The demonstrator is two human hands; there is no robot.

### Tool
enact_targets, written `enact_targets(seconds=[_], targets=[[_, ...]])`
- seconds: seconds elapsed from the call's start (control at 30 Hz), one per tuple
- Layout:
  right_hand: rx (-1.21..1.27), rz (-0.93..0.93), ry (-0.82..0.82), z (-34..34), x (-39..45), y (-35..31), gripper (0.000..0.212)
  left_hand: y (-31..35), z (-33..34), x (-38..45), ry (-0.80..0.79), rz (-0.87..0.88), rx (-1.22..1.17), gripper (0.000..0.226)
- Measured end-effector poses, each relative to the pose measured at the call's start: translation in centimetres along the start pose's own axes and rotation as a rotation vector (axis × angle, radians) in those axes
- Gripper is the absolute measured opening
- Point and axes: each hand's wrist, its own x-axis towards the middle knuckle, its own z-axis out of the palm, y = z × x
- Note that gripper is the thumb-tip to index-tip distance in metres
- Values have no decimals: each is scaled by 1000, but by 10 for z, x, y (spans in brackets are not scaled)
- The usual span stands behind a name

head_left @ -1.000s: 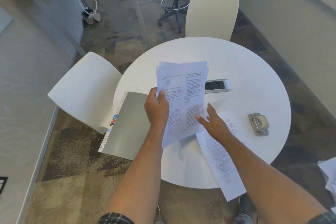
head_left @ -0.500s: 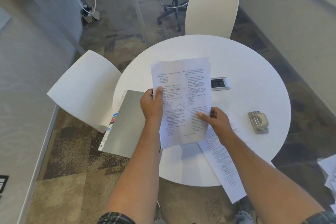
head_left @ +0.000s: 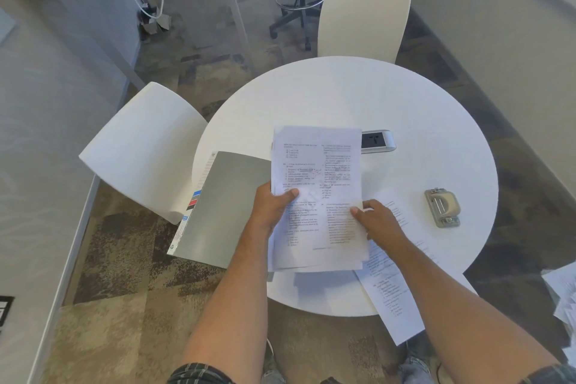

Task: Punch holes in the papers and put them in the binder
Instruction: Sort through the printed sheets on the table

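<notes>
Above the round table (head_left: pixel 405 97), your left hand (head_left: pixel 270 209) grips the stack of papers (head_left: pixel 316 196) at its left edge, thumb on top. Your right hand (head_left: pixel 378 220) pinches the right edge. Beside them lie the grey binder (head_left: pixel 224 206) and hole punch (head_left: pixel 442 207).

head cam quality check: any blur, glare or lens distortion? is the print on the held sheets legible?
Head view: the print on the stack of papers is soft, columns and red marks discernible but not readable; the round table is nearly blown out white; wide-angle bowing curves the wall line at right; left hand and right hand are fairly sharp; the stack casts a soft shadow below.
</notes>
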Motion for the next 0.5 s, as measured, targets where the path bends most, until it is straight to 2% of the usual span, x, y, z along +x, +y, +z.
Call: enact_targets(seconds=[0.1,0.2,0.33,0.5], targets=[[-540,16,62,-3,-8,15,29,-19,-6,1,11,-34,27,35],[-1051,-114,21,-5,-17,26,53,-37,-12,1,40,-66,50,34],[-1243,-158,-41,2,-23,28,72,-53,-15,1,80,-111,102,35],[-1273,-171,-28,12,-27,28,72,-66,-18,1,100,-144,140,35]])
